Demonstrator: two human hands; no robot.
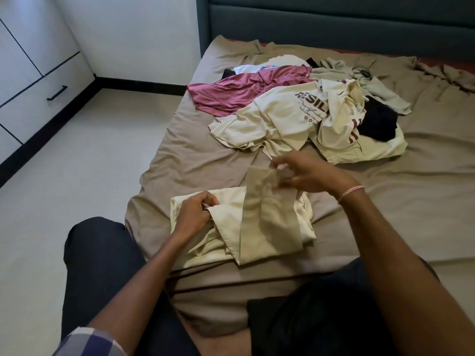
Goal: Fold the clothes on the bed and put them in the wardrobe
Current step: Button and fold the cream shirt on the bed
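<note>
We pinch the cream shirt [270, 222] on the bed [195, 155], near its edge: left hand [194, 213] grips a fold, right hand [308, 173] holds up a flap. A loose grip and the folds could spill open.

Taupe-sheeted bed [205, 155], heaped clothes [295, 106], perhaps-folded cream garment [257, 222]

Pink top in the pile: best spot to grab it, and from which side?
Probably the left corner of the pink top, coming in from the left. That end lies spread flat and uncovered on the sheet, while its right side runs under the cream printed T-shirt, so pulling there would likely drag the pile.
</note>
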